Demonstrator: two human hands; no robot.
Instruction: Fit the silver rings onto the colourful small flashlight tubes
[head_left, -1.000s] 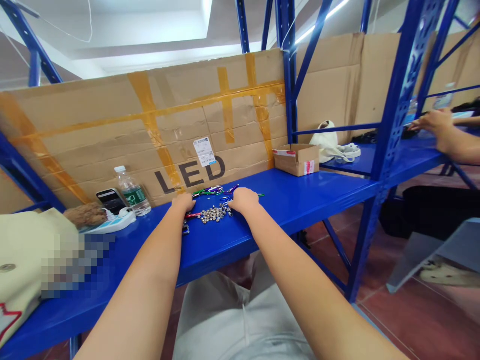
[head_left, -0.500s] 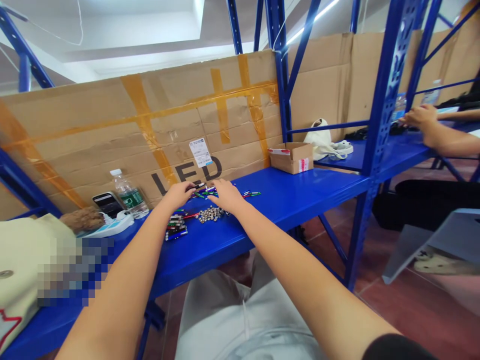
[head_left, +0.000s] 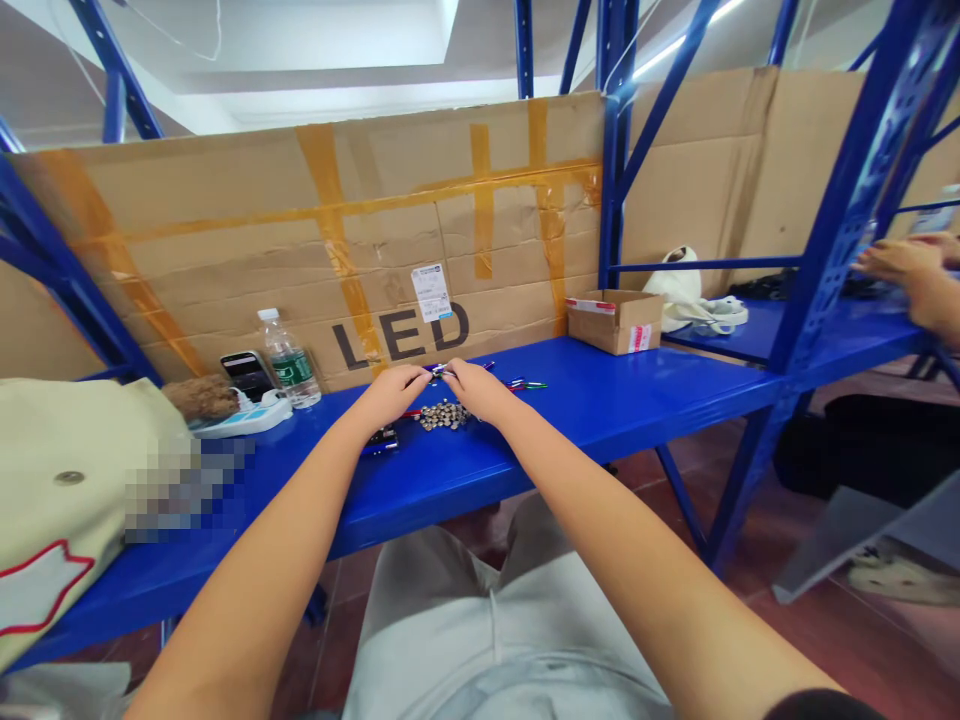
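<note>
left hand (head_left: 388, 394) | right hand (head_left: 478, 391) | small clip (head_left: 440, 370) between fingertips (head_left: 452, 366)

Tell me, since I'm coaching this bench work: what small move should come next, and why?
Probably lower the small purple-blue piece away from the silver metal pile and set it beside the dark batch. The left hand and right hand pinch it directly behind that loose pile, which a slip could scatter.
</note>
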